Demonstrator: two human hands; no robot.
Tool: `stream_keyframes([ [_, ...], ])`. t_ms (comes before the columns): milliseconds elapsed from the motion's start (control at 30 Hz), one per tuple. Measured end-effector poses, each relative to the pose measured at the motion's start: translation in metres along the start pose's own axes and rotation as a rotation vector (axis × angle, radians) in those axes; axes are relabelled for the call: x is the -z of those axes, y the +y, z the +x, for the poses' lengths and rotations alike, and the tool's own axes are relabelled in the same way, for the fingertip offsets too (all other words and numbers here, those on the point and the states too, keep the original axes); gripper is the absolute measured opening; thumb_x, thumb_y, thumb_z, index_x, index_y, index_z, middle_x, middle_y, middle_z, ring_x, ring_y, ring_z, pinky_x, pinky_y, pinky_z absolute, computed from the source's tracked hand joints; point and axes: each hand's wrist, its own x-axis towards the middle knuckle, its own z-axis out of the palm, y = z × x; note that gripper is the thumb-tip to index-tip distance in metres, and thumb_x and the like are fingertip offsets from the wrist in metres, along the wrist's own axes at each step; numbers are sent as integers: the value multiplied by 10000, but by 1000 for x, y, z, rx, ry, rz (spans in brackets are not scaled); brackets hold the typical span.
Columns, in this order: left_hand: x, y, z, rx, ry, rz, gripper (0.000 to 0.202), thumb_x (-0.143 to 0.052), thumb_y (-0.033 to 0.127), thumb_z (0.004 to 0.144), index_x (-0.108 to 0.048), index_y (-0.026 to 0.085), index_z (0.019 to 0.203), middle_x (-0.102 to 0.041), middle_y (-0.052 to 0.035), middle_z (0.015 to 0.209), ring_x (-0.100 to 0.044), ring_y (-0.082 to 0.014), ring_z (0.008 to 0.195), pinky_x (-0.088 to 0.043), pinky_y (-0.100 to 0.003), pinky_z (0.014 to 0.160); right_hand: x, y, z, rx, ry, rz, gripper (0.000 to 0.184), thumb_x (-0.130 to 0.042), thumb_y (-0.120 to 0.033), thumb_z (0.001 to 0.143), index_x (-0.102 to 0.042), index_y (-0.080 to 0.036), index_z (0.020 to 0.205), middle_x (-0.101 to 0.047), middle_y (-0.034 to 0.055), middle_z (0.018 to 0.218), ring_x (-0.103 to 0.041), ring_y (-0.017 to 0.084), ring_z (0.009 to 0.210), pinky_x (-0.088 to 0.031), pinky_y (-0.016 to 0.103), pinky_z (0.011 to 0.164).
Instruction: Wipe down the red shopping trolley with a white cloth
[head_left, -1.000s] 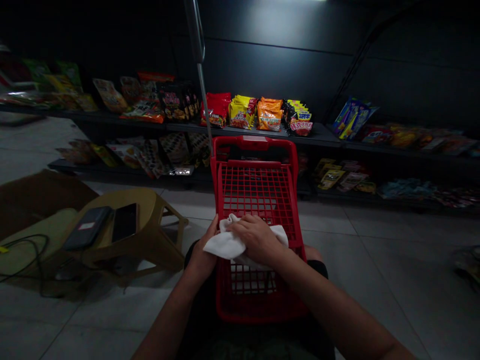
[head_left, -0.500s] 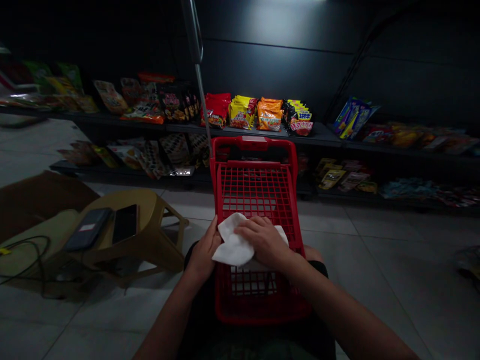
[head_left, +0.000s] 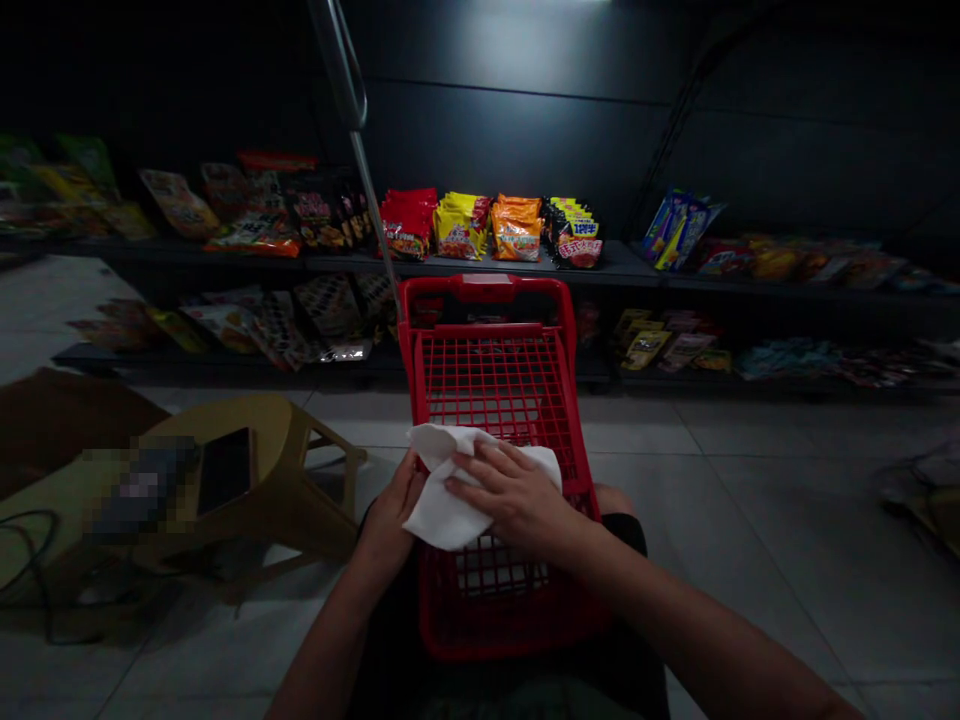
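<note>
A red plastic shopping basket (head_left: 491, 395) with grid walls stands between my legs, a metal rod (head_left: 367, 190) rising beside its far left corner. My left hand (head_left: 386, 515) is closed around the basket's left edge, some of its fingers hidden. Over the grid lies a white cloth or paper wipe (head_left: 442, 510), crumpled and folded. My right hand (head_left: 517, 495) rests flat on the wipe, fingers spread, pressing it against the basket.
To the left, a yellowish plastic stool (head_left: 281, 440) carries a dark phone (head_left: 225, 470) and a blurred-out item, with cables alongside. Dark shelves (head_left: 622, 262) ahead hold several snack packets (head_left: 517, 228). Pale floor tiles (head_left: 720, 540) extend to the right.
My right hand has shifted slightly, and its fingers are now more spread over the wipe, which lies wider across the grid. The whole view has turned slightly right.
</note>
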Motion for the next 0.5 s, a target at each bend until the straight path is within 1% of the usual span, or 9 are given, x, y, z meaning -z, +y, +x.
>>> stream_keyframes([
  [67,0,2,0,-24,24,45,671,-335,515,966,-351,136,1519,-451,-123,1528,-444,-267,1396,-350,-433,1160,5,19,-20,27,-22,8,493,-525,-182,947,-508,-331,1417,-442,-2,1535,-280,246,1470,-269,453,1169],
  [100,0,2,0,-36,22,68,675,-323,510,969,-339,127,1525,-412,-124,1553,-400,-258,1427,-310,-434,1186,10,31,-31,44,-35,22,467,-534,-165,943,-552,-348,1372,-485,-9,1503,-341,232,1440,-311,433,1142],
  [167,0,3,1,-41,11,92,680,-298,502,975,-317,113,1533,-393,-132,1562,-379,-251,1440,-282,-442,1203,24,57,-53,45,-42,35,390,-581,-169,926,-637,-349,1268,-568,-5,1426,-485,219,1323,-386,401,1075],
  [233,-1,3,2,-49,5,100,677,-283,495,980,-299,115,1540,-401,-132,1558,-386,-246,1437,-286,-443,1203,40,78,-69,-69,5,-19,329,-609,-150,901,-688,-302,1181,-633,27,1339,-586,219,1163,-443,382,995],
  [300,-1,3,2,-55,9,110,670,-274,487,985,-282,121,1548,-406,-127,1556,-388,-242,1436,-290,-443,1203,53,89,-76,-288,97,-131,326,-606,-103,872,-701,-252,1146,-667,71,1259,-615,230,1037,-475,382,920],
  [367,-2,3,2,-54,8,123,668,-266,481,989,-274,121,1550,-409,-128,1554,-391,-244,1434,-294,-448,1202,58,85,-71,-451,189,-192,366,-587,-62,843,-696,-236,1146,-671,93,1210,-608,239,998,-483,386,890],
  [400,-2,4,2,-53,7,129,667,-264,480,989,-276,117,1549,-412,-130,1552,-394,-247,1432,-297,-451,1200,57,77,-64,-469,217,-177,392,-580,-53,833,-689,-240,1159,-662,94,1206,-601,237,1006,-483,382,892],
  [433,-2,4,2,-54,4,133,665,-263,477,990,-279,116,1548,-413,-132,1551,-399,-249,1429,-300,-453,1198,54,67,-54,-447,226,-138,414,-580,-57,828,-678,-249,1181,-647,89,1223,-591,235,1034,-478,380,910],
  [500,-2,6,1,-65,3,135,658,-267,470,990,-283,119,1547,-413,-132,1551,-410,-251,1421,-309,-454,1192,42,42,-33,-328,193,-40,445,-608,-113,833,-641,-279,1245,-587,77,1321,-550,243,1141,-445,400,980],
])
